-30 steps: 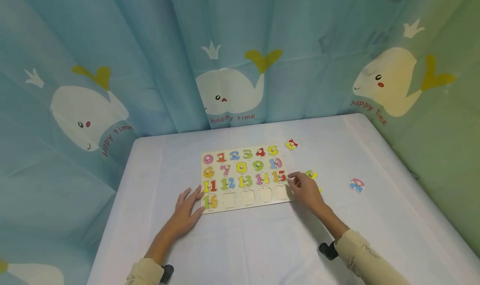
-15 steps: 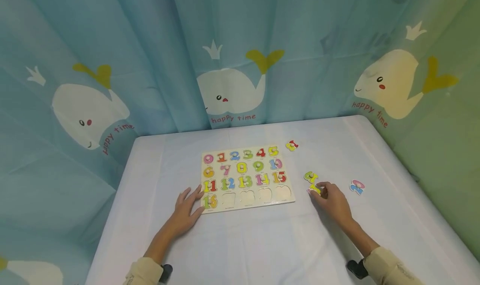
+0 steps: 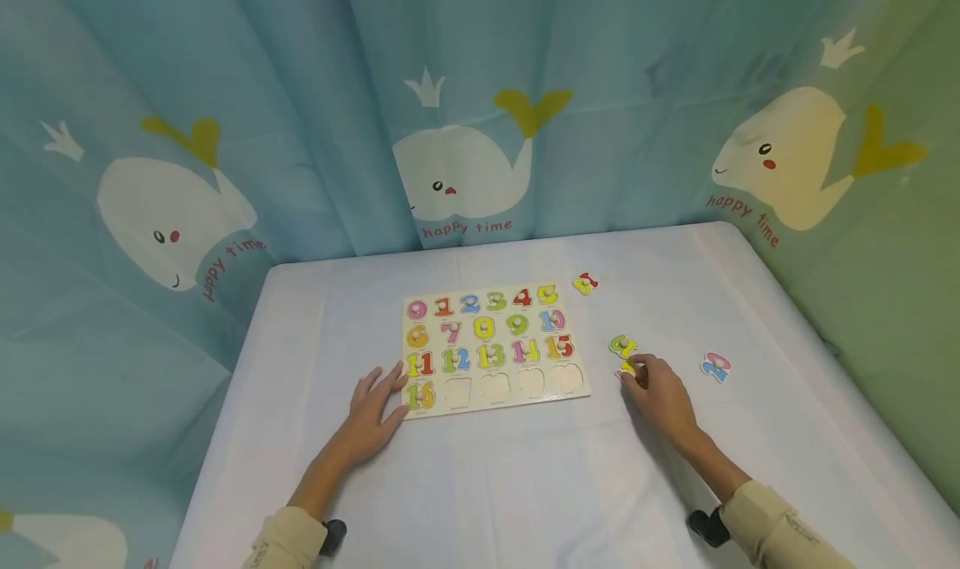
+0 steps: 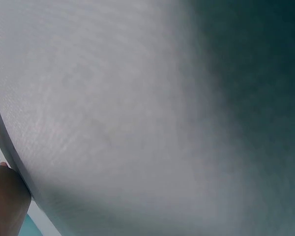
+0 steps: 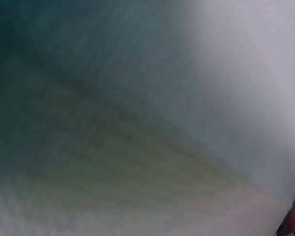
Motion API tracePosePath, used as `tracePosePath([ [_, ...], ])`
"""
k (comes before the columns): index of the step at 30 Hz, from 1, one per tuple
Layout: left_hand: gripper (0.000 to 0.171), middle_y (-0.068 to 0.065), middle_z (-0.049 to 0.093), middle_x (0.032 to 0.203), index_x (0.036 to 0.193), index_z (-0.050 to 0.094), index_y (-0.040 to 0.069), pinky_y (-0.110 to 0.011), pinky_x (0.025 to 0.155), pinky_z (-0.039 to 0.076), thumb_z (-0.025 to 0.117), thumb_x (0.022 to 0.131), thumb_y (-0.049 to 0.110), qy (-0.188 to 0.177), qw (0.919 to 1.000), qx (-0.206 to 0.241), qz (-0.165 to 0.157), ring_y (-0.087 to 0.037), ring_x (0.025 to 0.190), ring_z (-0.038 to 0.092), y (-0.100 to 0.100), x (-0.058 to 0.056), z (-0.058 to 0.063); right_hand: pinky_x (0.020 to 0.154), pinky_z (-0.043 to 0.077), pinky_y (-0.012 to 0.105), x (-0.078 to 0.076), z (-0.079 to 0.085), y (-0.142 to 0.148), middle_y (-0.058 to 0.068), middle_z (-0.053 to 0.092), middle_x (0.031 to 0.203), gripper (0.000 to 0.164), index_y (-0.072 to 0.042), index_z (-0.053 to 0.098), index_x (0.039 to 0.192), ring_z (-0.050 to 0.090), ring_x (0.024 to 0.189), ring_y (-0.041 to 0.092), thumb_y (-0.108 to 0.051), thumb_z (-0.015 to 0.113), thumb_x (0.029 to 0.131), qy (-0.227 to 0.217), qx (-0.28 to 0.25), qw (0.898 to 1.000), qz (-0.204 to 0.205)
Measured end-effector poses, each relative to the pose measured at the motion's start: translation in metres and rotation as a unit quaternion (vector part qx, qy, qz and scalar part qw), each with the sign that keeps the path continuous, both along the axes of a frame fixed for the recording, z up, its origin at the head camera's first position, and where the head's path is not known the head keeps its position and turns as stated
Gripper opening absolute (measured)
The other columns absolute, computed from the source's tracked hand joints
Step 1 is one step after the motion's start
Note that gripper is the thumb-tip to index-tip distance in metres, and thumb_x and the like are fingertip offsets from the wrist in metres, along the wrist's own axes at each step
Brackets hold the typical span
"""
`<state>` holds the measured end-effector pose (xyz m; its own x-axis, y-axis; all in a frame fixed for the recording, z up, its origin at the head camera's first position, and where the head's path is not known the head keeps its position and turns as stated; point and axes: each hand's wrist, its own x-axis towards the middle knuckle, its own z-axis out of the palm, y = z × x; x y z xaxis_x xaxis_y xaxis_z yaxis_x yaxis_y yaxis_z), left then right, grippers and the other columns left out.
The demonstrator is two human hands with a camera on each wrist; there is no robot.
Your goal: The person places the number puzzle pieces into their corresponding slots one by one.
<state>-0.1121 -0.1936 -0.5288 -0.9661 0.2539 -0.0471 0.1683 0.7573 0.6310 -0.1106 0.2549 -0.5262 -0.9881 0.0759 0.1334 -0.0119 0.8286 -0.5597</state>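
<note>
A wooden number puzzle board lies on the table, with knobbed numbers 0 to 16 seated in it and several bare recesses along its front row. My left hand rests at the board's left edge, fingers spread and touching it. To the right of the board, my right hand pinches a yellow-and-pink number puzzle piece, mostly covered by the fingers. Just beyond it lies a green-and-yellow number piece. Both wrist views show mainly blurred cloth, with only a sliver of each hand at a lower corner.
A blue-and-pink number piece lies farther right on the white tablecloth. Behind the board's right corner is a red-and-yellow piece. A blue curtain with whale prints hangs close behind the table.
My right hand has moved from the board's right edge, beside the 15, rightward to the yellow-and-pink piece, and has stayed there since. The left hand keeps its place on the board.
</note>
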Motion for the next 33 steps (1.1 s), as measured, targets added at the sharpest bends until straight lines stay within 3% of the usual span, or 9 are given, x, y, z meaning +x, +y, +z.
tracePosePath([
  [5,0.050,-0.003,0.029,0.152,0.137,0.047,0.008,-0.060,0.108,0.009,0.061,0.090,0.020,0.001,1.0000,0.005,-0.003,-0.032,0.139,0.012,-0.001,0.005,-0.006,0.054,0.040,0.030,0.006,-0.003,-0.001,0.008,0.052,0.079,0.038,0.008,0.054,0.118,0.047,0.067,0.019,-0.007,0.064,0.084,-0.006,0.012,1.000,0.004],
  [13,0.050,-0.003,0.031,0.151,0.136,0.048,0.009,-0.062,0.106,0.012,0.062,0.090,0.018,-0.001,0.9999,0.011,0.004,-0.033,0.138,0.013,-0.001,0.017,-0.015,0.050,0.036,0.027,0.017,-0.009,-0.004,0.005,0.048,0.077,0.039,0.006,0.056,0.115,0.043,0.065,0.017,-0.011,0.069,0.083,-0.014,0.027,1.000,-0.001],
  [21,0.050,0.000,0.030,0.151,0.137,0.049,0.012,-0.062,0.105,0.016,0.063,0.090,0.020,0.000,1.0000,0.001,0.010,-0.031,0.139,0.013,0.001,0.014,-0.011,0.050,0.036,0.027,0.016,-0.007,-0.004,0.007,0.048,0.081,0.043,0.007,0.052,0.120,0.044,0.065,0.017,-0.003,0.064,0.080,-0.010,0.037,0.999,0.003],
  [27,0.051,0.000,0.031,0.151,0.138,0.048,0.011,-0.060,0.107,0.012,0.062,0.090,0.021,0.007,0.9999,0.003,0.010,-0.030,0.139,0.012,0.001,0.007,-0.007,0.053,0.039,0.026,0.009,0.001,-0.007,0.005,0.051,0.083,0.041,0.003,0.055,0.119,0.046,0.067,0.014,-0.001,0.065,0.079,0.031,0.034,0.998,0.039],
  [33,0.054,-0.001,0.033,0.150,0.140,0.045,0.011,-0.057,0.109,0.006,0.062,0.090,0.021,0.016,0.9998,0.004,0.009,-0.029,0.139,0.013,0.001,0.004,-0.004,0.056,0.042,0.024,0.000,0.014,-0.018,-0.001,0.052,0.084,0.038,0.000,0.057,0.119,0.046,0.071,0.010,-0.001,0.067,0.081,0.058,0.013,0.993,0.101],
])
